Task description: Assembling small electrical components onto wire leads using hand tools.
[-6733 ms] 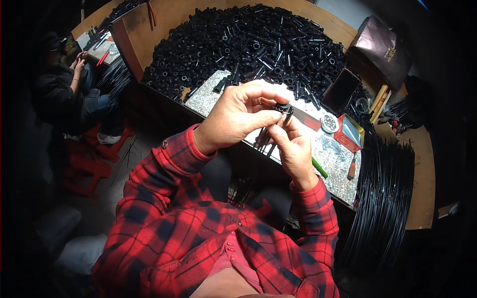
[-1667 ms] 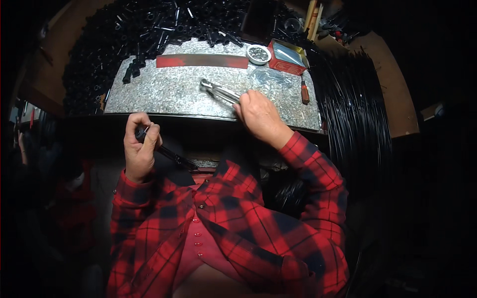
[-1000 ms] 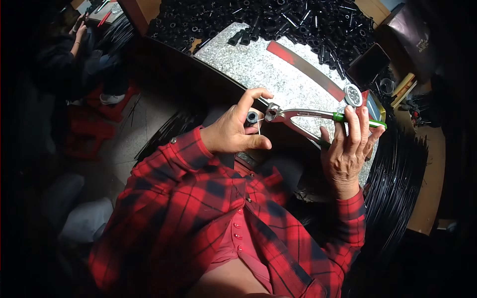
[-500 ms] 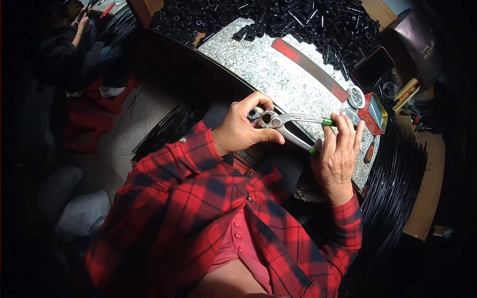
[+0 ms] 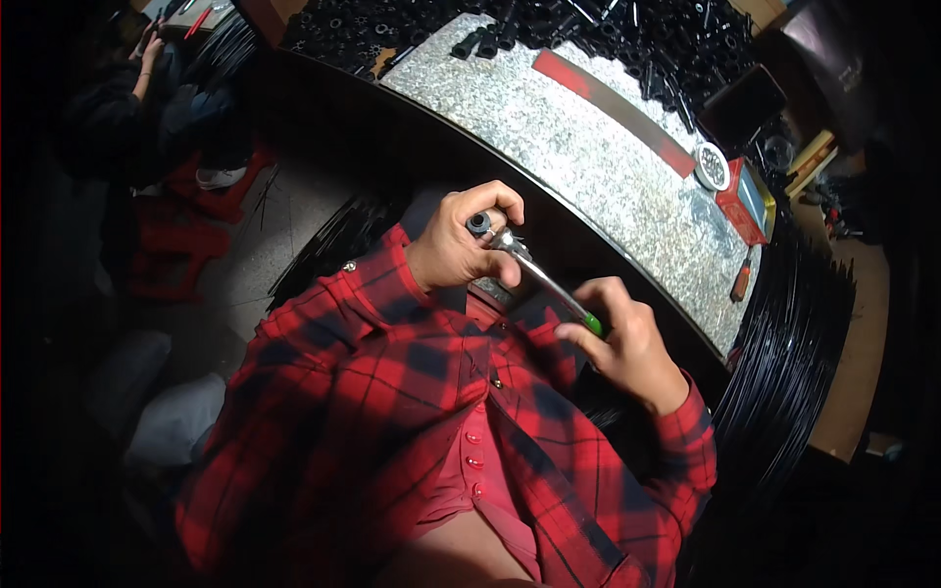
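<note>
My left hand (image 5: 446, 245) is closed around a small dark tubular piece (image 5: 478, 224), whose round, hollow end shows between finger and thumb. Silver pliers (image 5: 545, 280) with green-tipped handles run from that piece toward my right hand (image 5: 637, 343). My right fingers and thumb are wrapped round the handle end. The plier head lies against the piece, partly covered by my left fingers, and I cannot tell how the jaws grip it. Both hands are in front of my body, off the near edge of the speckled worktop (image 5: 549, 147).
Black tubular parts (image 5: 588, 29) are heaped along the back. A red-and-dark strip (image 5: 613, 113), a white cup of small bits (image 5: 712, 167), a red box (image 5: 742, 206) and a screwdriver (image 5: 741, 282) lie on the worktop. Black rods (image 5: 784, 363) stand right. Another person (image 5: 108, 127) works upper left.
The pliers have turned edge-on and their handles have swung down toward me. My right hand has moved down and left, its fingers now curled round the handles. My left hand has shifted slightly left.
</note>
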A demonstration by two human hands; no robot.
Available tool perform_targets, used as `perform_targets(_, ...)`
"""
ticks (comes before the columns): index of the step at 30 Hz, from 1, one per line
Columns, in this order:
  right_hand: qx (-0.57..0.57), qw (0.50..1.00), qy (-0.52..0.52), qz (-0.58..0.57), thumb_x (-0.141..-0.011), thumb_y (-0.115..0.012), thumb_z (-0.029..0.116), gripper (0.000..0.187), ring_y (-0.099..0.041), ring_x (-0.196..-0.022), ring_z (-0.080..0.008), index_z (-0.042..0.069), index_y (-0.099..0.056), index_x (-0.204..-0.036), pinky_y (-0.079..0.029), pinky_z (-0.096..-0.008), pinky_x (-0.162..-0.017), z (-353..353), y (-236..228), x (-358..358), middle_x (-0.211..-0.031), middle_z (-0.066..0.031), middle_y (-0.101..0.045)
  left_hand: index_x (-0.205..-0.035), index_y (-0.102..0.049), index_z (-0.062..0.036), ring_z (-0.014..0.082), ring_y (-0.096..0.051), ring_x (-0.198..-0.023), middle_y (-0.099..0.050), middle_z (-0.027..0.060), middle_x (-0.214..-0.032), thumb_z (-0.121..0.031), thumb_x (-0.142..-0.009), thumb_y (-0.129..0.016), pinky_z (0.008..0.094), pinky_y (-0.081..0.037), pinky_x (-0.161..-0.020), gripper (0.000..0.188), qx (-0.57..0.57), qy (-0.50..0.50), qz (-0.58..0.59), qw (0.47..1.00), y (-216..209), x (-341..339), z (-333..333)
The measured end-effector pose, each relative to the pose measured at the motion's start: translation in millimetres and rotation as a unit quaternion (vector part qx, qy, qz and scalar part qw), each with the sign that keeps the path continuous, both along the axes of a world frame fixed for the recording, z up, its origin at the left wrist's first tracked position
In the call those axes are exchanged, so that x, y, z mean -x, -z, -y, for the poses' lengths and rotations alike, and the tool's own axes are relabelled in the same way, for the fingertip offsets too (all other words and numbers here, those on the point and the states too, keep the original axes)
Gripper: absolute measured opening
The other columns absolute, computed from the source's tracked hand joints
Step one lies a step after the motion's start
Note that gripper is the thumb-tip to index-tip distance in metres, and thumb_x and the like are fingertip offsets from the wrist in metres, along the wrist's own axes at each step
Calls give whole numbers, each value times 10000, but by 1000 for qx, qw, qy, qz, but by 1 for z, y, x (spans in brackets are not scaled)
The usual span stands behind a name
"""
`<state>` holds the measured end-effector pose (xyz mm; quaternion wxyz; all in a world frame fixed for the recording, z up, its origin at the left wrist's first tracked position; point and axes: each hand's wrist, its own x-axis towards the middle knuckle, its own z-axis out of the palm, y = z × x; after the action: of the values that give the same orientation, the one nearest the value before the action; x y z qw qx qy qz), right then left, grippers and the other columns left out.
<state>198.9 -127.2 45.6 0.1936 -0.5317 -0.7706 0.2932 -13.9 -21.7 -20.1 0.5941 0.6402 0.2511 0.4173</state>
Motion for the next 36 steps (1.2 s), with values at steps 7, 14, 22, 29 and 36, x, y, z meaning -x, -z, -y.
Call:
perform_targets(7,423,868,-4,-259,-783,-684,87,399,-579,-539,-236,-9,-453,-1093,-442,-293,-491,4,5,2,-661,-115,-540,-801,-579,-40,41,-460,-531,-502,-19,-599,-405,-491,-852,203,-360,-478,551,-166,104,-1,981,-2,11,-2)
perform_targets(14,-121,991,7,-58,-790,-686,105,404,-575,-556,-147,-14,-473,-1113,-455,-248,-555,18,10,7,-671,-74,-569,-778,-601,-35,65,-527,-553,-572,12,-637,-361,-481,-864,209,-390,-488,513,-112,68,-41,991,-3,18,-2)
perform_targets(22,597,740,-4,-311,-848,-617,130,274,-575,-648,-178,-27,-507,-1042,-460,-311,-636,20,34,-21,-731,-117,-577,-760,-618,-34,118,-574,-540,-585,15,-621,-568,-410,-758,229,-414,-481,654,-157,131,-37,978,-2,13,-3)
perform_targets(29,-316,934,39,162,-825,-638,95,194,-542,-550,-119,-1,-531,-955,-449,-282,-564,11,14,-4,-655,-74,-570,-774,-617,-37,72,-564,-575,-608,21,-659,-254,-514,-885,211,-423,-508,432,-149,111,-61,981,-14,14,-10)
perform_targets(36,535,788,7,-306,-751,-631,-1,329,-588,-629,-248,-21,-467,-1035,-450,-338,-545,15,21,-23,-795,-140,-540,-761,-609,-36,126,-573,-555,-592,29,-647,-414,-443,-845,233,-418,-502,547,-117,216,-27,969,-7,8,-9)
